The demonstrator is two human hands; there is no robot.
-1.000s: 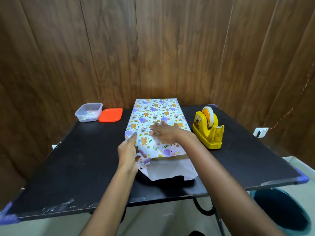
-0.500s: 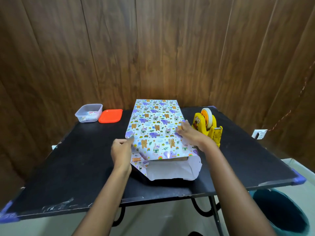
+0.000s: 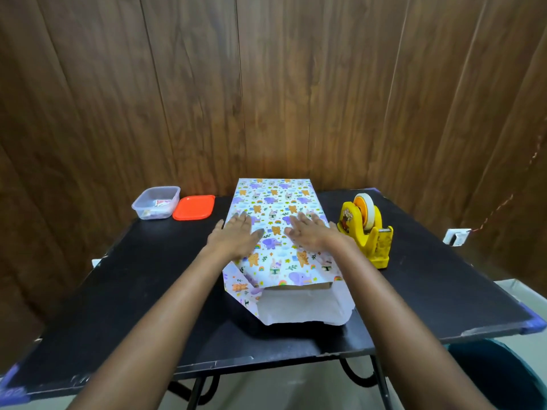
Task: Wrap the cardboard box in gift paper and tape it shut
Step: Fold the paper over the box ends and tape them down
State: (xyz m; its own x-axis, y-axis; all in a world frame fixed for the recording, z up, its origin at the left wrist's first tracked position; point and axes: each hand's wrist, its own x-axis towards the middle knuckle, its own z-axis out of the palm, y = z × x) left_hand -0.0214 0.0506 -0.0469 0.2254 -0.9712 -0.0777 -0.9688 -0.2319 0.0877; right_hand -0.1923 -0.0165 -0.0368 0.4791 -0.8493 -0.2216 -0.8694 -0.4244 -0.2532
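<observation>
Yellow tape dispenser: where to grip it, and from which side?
Probably the lower body of the yellow plastic tape dispenser, pinched across its flat side walls, from above with the right hand, which lies nearest. It stands upright on the black table; the tape roll fills the top, so stay below it and clear of the cutter end nearer the camera.
</observation>
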